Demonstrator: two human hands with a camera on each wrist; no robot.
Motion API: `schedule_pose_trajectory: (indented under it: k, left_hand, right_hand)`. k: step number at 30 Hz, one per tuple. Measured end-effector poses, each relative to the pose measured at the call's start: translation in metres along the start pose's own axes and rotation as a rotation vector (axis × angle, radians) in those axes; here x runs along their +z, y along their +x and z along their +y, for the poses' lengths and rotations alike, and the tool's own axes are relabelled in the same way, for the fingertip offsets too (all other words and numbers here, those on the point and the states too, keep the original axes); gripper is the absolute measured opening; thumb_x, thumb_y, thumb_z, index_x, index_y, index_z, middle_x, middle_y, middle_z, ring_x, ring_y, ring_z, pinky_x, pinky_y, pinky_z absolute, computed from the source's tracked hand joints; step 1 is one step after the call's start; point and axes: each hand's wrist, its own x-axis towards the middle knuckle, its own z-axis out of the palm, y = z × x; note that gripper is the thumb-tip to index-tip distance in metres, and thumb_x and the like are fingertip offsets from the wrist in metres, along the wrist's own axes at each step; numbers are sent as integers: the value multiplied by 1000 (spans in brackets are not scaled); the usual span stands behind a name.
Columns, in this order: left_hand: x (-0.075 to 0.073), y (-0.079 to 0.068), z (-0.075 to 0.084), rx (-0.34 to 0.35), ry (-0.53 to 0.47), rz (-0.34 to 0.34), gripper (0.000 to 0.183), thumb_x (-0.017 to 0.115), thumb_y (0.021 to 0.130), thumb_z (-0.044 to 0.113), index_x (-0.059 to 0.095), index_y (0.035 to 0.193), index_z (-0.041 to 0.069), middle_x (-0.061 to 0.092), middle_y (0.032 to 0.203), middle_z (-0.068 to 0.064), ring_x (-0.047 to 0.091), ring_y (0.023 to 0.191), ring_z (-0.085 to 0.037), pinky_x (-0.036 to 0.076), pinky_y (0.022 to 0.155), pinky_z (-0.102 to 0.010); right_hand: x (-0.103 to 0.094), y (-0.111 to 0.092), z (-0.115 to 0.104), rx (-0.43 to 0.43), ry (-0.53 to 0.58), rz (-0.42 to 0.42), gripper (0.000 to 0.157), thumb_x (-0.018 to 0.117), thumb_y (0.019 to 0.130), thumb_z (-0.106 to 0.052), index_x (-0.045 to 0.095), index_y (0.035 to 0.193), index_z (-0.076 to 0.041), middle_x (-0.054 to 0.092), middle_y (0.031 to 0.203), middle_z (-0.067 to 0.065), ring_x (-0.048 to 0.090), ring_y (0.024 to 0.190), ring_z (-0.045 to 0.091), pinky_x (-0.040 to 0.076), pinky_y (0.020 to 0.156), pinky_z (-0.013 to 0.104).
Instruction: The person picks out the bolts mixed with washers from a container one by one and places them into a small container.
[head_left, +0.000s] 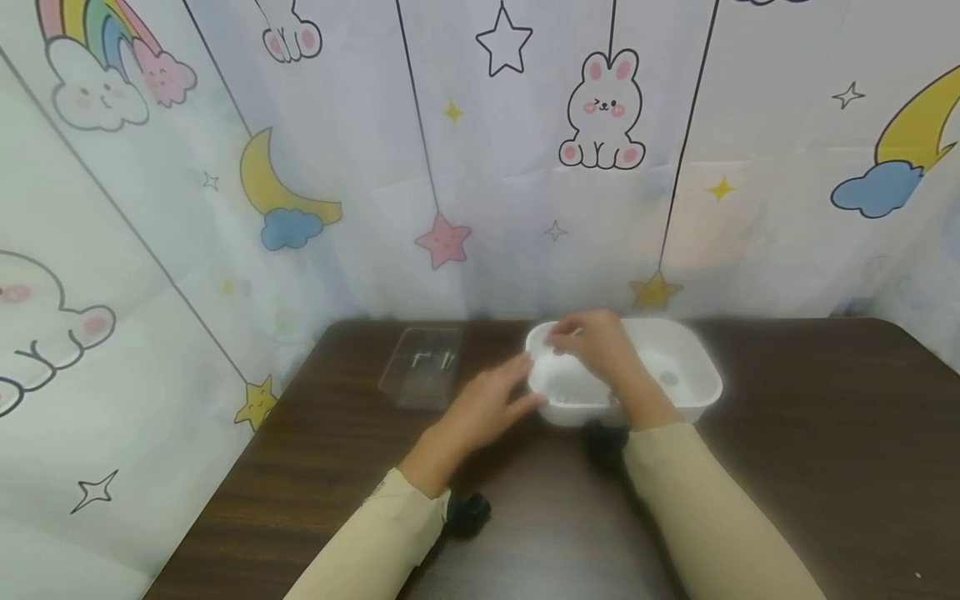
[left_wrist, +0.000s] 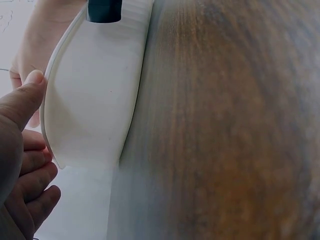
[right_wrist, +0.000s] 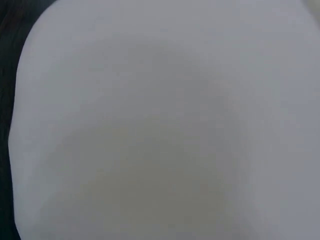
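Observation:
A white oval-cornered plastic basin (head_left: pixel 697 396) stands near the back edge of the dark table. My left hand (head_left: pixel 491 400) is at its left end, thumb and fingers spread along the rim. In the left wrist view, the left thumb (left_wrist: pixel 31 87) rests at the rim of the white basin (left_wrist: pixel 90 100). Over the basin's left part hangs my right hand (head_left: pixel 596 346), fingers bent and fingertips drawn together; I cannot tell whether they pinch anything. Only the basin's pale inside (right_wrist: pixel 160 125) fills the right wrist view, with no fingers visible.
Left of the basin sits a clear plastic box (head_left: pixel 401 387) with several small shiny pieces (head_left: pixel 432 360) in it. A patterned curtain (head_left: pixel 510 192) hangs right behind the dark wooden table (head_left: pixel 810 433). Black wrist mounts (head_left: pixel 468 512) sit under both sleeves.

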Motion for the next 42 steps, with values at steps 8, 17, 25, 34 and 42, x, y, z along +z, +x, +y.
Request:
schedule_pose_trajectory:
  k: [8,17,25,34,42]
  left_hand:
    - [0,0,1,5,9,6,64,63,96,39,42,150,12,44,153,-6,51,133,-25,43,111,-39]
    - [0,1,-1,8,21,4,64,63,96,39,42,150,13,44,154,-4,52,133,-24,44,110,-39]
    - [-11,-7,0,-73,-30,15,67,64,94,42,39,152,18,43,154,-3,46,137,-22,39,114,-40]
    - [-28,-26,-10,-161,36,25,77,58,95,50,31,154,10,30,160,-8,32,146,-28,27,120,-43]
    - [-53,-52,-32,-203,93,79,74,61,95,47,35,152,7,34,158,-9,33,145,-27,28,119,-45]
  right_hand:
    - [3,2,0,-11,24,63,26,74,87,-32,77,100,-8,75,103,12,66,103,32,50,94,45]
    - [3,1,-6,-31,43,67,26,74,87,-30,77,98,-7,76,98,12,67,94,30,53,85,43]
    - [8,1,-12,-49,70,62,25,74,88,-28,77,100,-7,76,98,12,70,91,29,56,86,43]
    - [14,1,-13,-71,82,62,23,74,89,-27,77,102,-9,76,102,12,71,95,29,56,89,44]
    - [19,0,-16,-105,107,60,20,74,88,-26,77,100,-10,76,101,10,71,92,27,58,86,43]
